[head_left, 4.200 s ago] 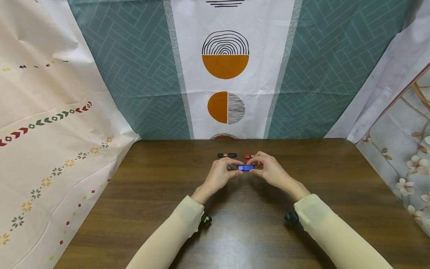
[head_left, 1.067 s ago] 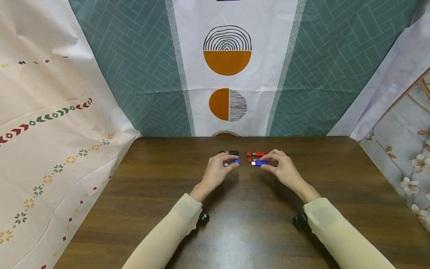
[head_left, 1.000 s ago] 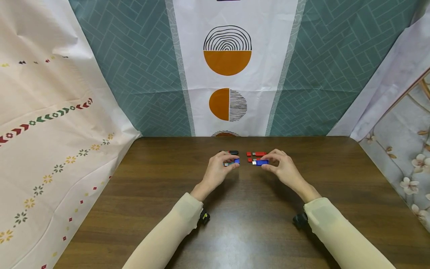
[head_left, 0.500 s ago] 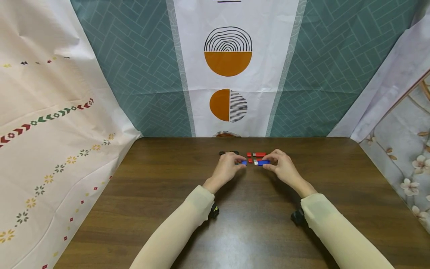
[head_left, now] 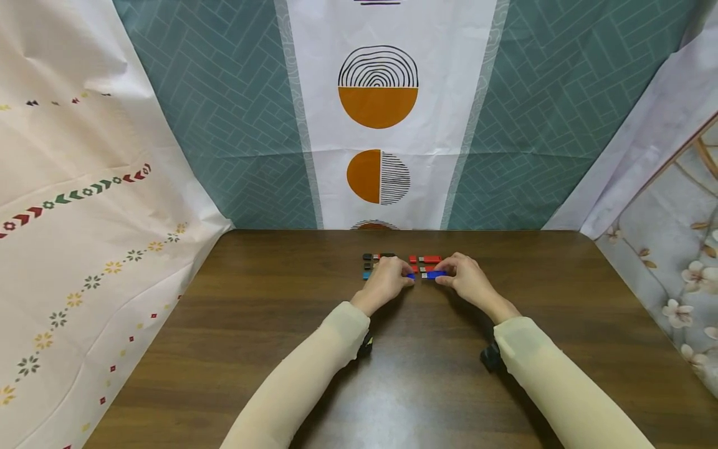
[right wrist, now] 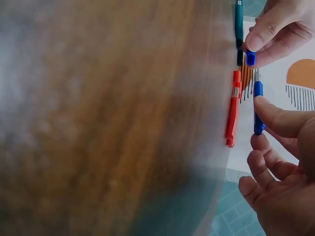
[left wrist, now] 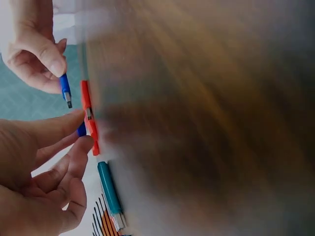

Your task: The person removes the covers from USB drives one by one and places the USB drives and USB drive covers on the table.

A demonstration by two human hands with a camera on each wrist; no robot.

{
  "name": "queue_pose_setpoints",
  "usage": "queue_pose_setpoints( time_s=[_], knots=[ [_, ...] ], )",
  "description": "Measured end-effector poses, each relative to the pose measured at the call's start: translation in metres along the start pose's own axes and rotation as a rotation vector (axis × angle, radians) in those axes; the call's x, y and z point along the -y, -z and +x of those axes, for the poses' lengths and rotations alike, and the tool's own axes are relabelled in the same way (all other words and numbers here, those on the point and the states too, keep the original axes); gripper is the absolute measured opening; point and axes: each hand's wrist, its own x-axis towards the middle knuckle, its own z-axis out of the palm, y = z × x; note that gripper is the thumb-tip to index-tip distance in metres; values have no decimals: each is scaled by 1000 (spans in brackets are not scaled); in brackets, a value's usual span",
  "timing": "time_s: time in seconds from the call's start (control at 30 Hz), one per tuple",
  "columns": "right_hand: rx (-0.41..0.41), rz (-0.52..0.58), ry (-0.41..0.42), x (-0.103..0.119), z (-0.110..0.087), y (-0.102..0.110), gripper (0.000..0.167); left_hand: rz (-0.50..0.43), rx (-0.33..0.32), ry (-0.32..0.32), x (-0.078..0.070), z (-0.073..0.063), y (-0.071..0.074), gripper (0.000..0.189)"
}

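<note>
My left hand (head_left: 384, 282) pinches a small blue cap (right wrist: 251, 58) between thumb and finger, low over the table. My right hand (head_left: 467, 285) pinches the body of a blue USB stick (right wrist: 258, 109) by thumb and fingertips. Its bare metal plug points left, towards the cap, with a short gap between them. Just behind this stick lie two red USB sticks; the rear one (head_left: 432, 259) has its red cap (head_left: 412, 259) off at its left. The front red stick (left wrist: 85, 93) is partly covered by the blue stick and the hands in the head view.
Left of the red ones, a black USB stick (head_left: 387, 255) lies with its black cap (head_left: 367, 257) apart. Another dark cap (head_left: 368, 266) and a teal USB stick (left wrist: 109, 189) are in front of it, partly behind my left hand. A patterned cloth (head_left: 252, 187) rises at the table's back edge.
Cap and blue stick were together 4.2 seconds ago and are now apart. My left hand first drew the cap left, then brought it back right, uncovering the dark and teal pieces. My right hand stays near.
</note>
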Motion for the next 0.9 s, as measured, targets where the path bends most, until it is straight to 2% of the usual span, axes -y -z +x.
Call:
queue_pose_setpoints(
  time_s=[0.2, 0.37, 0.73, 0.9],
  knots=[
    [32, -23, -20, -3, 3, 0, 17, 53, 16, 17, -8, 4, -3, 20],
    [42, -35, -21, -3, 4, -2, 15, 38, 23, 18, -9, 6, -4, 18],
    [84, -21, -78, -1, 6, -6, 11, 13, 34, 11, -9, 7, -4, 12],
    [82, -28, -58, -1, 7, -7, 11, 10, 39, 18, -8, 8, -3, 12]
  ],
)
